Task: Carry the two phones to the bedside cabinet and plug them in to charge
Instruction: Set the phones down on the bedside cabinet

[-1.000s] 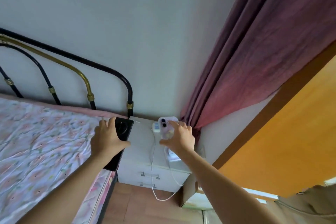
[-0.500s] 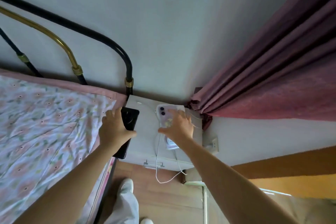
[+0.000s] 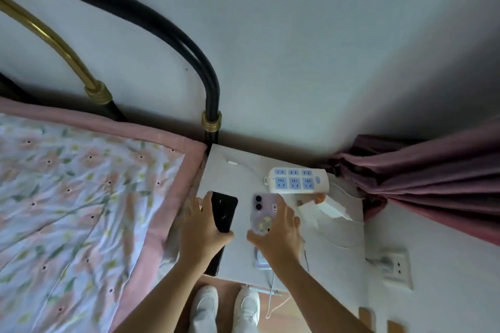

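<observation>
Black phone (image 3: 223,212) gripped along its edges in your left hand (image 3: 201,235) and lilac phone (image 3: 263,213) clasped by your right hand's (image 3: 281,235) curled fingers, both low centre over the white bedside cabinet (image 3: 230,178), power strip (image 3: 296,180) just beyond, bed (image 3: 81,197) at left.

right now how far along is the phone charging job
Carrying looks done: both phones are over the white bedside cabinet. In hand: the left hand holds the black phone, the right hand holds the lilac phone; whether they rest on the top is unclear. Left: plugging in. A white cable hangs off the front, and the power strip shows no plugs in its visible sockets.
</observation>
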`<state>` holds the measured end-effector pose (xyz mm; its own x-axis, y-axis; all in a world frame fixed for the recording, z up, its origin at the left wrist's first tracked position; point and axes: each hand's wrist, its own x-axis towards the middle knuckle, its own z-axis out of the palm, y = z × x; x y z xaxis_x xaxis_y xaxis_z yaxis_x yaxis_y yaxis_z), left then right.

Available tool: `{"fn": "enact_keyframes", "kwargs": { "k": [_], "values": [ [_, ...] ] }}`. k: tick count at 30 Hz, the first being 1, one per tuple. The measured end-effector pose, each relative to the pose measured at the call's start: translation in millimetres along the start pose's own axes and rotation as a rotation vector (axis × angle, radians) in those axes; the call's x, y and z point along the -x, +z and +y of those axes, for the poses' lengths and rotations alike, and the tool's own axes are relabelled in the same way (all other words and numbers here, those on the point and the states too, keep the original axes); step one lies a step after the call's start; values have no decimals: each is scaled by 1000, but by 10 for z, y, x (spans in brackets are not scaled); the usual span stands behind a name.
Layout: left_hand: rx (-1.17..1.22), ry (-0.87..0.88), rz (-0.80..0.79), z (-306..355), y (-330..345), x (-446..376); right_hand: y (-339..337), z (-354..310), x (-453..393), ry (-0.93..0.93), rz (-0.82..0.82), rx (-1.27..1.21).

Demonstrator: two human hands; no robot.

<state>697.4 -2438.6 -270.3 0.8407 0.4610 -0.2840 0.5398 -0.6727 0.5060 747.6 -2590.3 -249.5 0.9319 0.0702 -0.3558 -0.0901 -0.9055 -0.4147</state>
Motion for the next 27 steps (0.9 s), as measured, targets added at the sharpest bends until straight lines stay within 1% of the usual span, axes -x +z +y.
{"fn": "enact_keyframes", "kwargs": {
  "k": [5,9,12,17,20,23,26,27],
  "values": [
    [-90,48,-41,-217,435,-305,529,175,-253,50,-67,11],
    [-108,45,-53,-243,669,-384,749,314,-346,34,-64,91],
    [-170,74,-27,-213,760,-408,821,354,-382,19,-25,139],
    [-185,47,-7,-162,781,-427,864,326,-424,31,76,118],
    [-192,37,8,-175,788,-403,890,361,-428,29,87,137],
    [-259,11,20,-210,790,-417,952,409,-422,13,103,184],
    [-268,-20,40,-236,800,-435,940,436,-417,-24,122,133],
    [-253,-34,47,-238,808,-432,900,456,-425,-20,81,79]
  ]
}}
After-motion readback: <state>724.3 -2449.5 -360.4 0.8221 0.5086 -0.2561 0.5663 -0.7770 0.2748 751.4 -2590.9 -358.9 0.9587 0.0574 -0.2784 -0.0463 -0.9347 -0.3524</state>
